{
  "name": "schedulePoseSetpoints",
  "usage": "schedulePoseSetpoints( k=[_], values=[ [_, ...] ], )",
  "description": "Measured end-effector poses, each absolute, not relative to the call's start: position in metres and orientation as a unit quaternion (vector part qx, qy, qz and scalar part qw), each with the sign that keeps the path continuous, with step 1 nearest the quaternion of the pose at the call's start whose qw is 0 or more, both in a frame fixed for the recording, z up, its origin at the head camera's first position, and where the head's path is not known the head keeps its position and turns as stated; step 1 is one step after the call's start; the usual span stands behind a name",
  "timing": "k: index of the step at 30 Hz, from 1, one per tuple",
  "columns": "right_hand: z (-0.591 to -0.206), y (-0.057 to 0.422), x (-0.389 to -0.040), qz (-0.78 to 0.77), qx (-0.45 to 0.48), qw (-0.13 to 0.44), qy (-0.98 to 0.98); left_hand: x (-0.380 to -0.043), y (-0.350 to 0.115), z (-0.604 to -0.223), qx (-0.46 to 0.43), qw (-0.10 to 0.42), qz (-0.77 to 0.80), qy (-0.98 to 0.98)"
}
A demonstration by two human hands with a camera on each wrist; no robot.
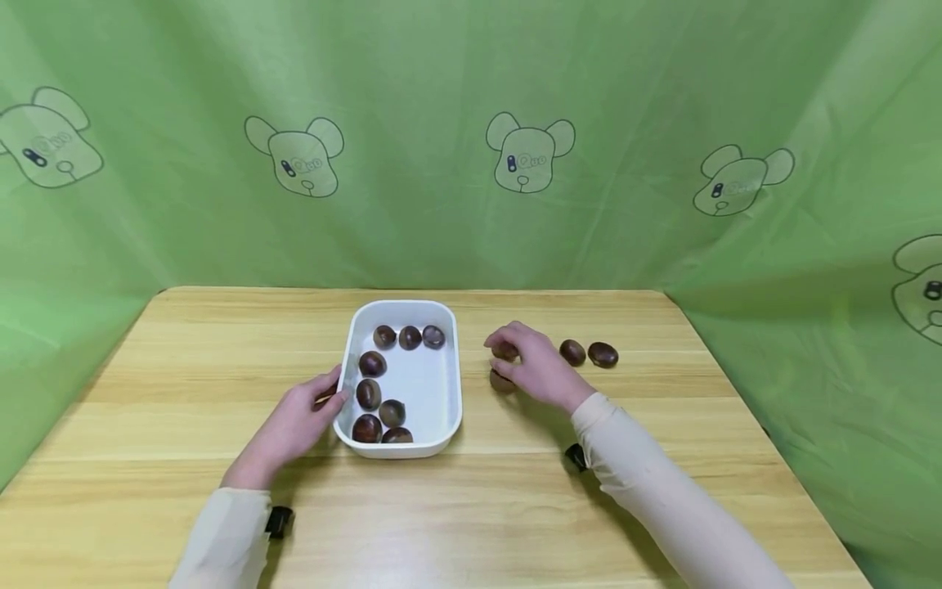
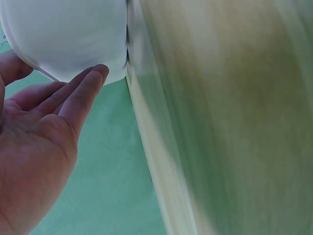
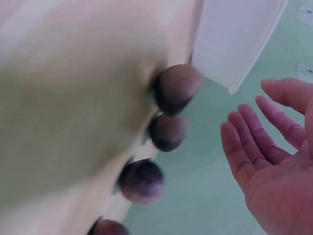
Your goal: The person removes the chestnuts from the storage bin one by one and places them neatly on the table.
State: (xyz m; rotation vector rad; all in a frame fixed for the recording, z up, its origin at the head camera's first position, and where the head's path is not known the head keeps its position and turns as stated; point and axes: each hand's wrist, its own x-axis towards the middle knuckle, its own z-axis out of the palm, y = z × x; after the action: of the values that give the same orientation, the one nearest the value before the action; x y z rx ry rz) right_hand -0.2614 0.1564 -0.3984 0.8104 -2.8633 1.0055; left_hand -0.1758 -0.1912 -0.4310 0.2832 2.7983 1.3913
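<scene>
A white rectangular tray [image 1: 423,376] sits on the wooden table with several brown chestnuts [image 1: 372,364] inside, mostly along its left side and ends. My left hand [image 1: 302,417] holds the tray's left side, thumb at the rim and fingers against the outer wall [image 2: 73,34]. To the right of the tray, my right hand [image 1: 540,364] hovers over two chestnuts [image 1: 502,381], partly covering them in the head view. In the right wrist view its fingers are loosely extended, apart from the nearby chestnut [image 3: 178,83], and hold nothing.
Two more chestnuts [image 1: 603,355] lie on the table [image 1: 412,523] to the right of my right hand. A green curtain [image 1: 441,237] with printed bear-like heads hangs behind the table and along its sides. Each wrist bears a small black device [image 1: 279,522].
</scene>
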Motion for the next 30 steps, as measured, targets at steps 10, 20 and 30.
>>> schedulePoseSetpoints(
  k=[10,20,30],
  values=[
    [-0.383,0.115,-0.263,0.345,0.296,0.005,-0.891,-0.179,-0.189,-0.433,0.098,0.005,0.441,0.892],
    [-0.386,0.058,-0.256,0.283,0.382,-0.034,-0.879,-0.178,-0.191,-0.432,0.093,0.003,0.442,0.892],
    [-0.394,0.027,-0.242,0.193,0.423,-0.092,-0.881,-0.178,-0.193,-0.43,0.093,-0.001,0.443,0.892]
  ],
)
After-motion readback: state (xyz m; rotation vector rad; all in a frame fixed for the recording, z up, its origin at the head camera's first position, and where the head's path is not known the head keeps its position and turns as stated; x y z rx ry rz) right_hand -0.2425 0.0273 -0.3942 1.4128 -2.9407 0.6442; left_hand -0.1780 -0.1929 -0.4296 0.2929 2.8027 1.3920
